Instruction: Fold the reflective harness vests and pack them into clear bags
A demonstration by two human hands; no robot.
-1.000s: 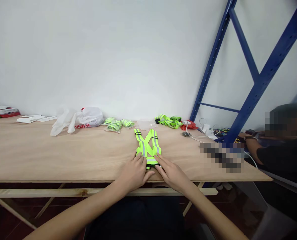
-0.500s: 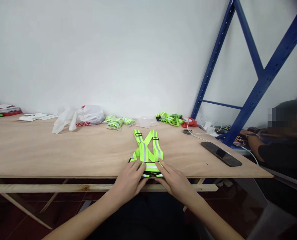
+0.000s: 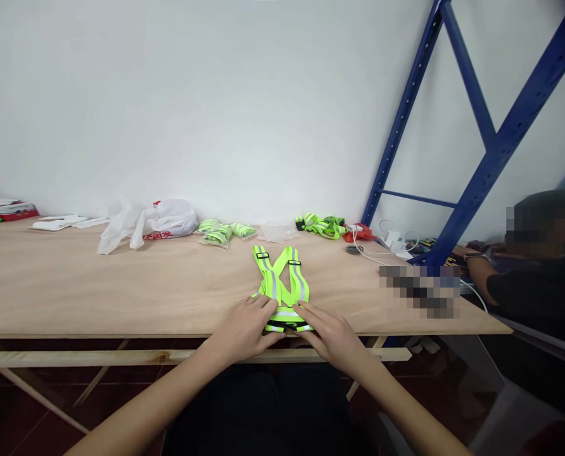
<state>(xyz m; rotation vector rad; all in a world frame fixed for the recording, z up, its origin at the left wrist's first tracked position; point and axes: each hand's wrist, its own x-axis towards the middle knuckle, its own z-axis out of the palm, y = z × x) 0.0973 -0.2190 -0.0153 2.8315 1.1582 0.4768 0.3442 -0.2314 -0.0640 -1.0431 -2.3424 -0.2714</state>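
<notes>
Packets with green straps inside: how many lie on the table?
3: the rear left packet, the front packet and the right packet, clustered beside the white plastic bag. Others could be hidden behind them.

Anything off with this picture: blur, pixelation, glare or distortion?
Head view: pixel blocks mask a dark item on the wooden tabletop and part of the person at right; head view: the blue rack leans, perhaps lens distortion; head view: the reflective harness has a bright, whitish lower band.

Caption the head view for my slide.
Bare left hand and right hand touch a lime reflective strap harness on a pale wooden table.
</notes>
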